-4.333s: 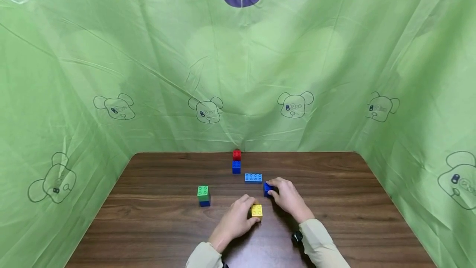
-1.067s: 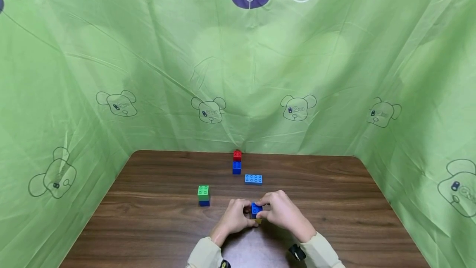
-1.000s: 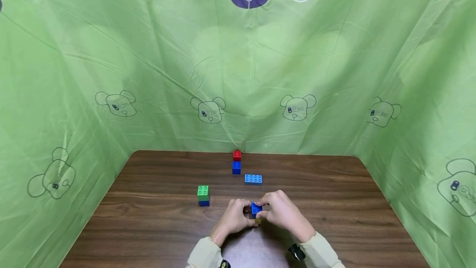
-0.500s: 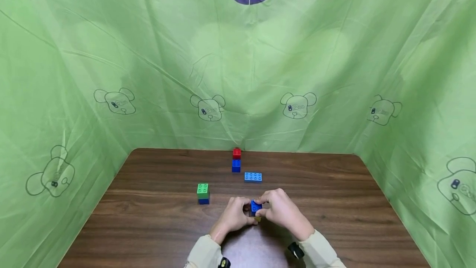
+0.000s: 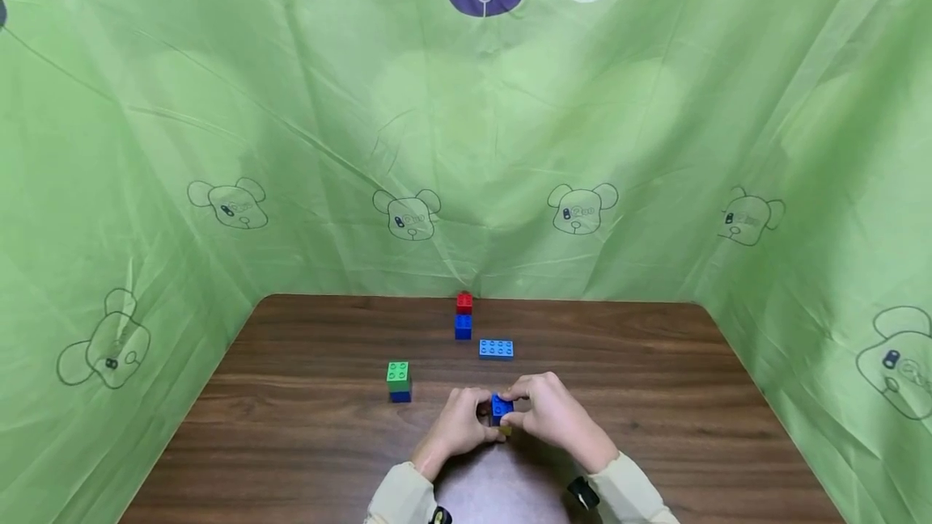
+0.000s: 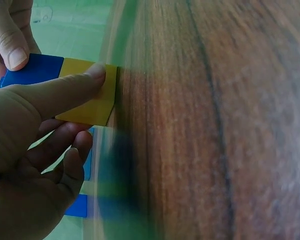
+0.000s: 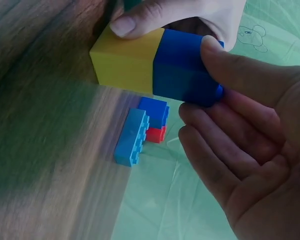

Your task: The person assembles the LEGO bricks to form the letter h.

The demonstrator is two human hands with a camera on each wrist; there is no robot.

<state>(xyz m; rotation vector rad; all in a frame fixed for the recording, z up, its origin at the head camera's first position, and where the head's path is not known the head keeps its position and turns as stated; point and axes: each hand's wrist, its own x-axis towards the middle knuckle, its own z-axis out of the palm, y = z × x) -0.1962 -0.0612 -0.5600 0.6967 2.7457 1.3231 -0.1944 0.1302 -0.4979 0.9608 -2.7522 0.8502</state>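
A dark blue toy building brick sits directly on top of a yellow brick, their faces flush in both wrist views. My left hand pinches the yellow brick low down, its thumb across one side. From the right, my right hand grips the blue brick between thumb and fingers. In the head view the yellow brick is mostly hidden below the blue one. The yellow brick's base rests on the table.
Left of the hands stands a green brick on a blue one. Farther back lie a light blue long brick, a dark blue brick and a red brick. Green cloth hangs around the table.
Since the oldest frame, my right hand has brought the dark blue brick left onto the yellow one, which my left hand still holds. Over the last second the hands have barely moved.
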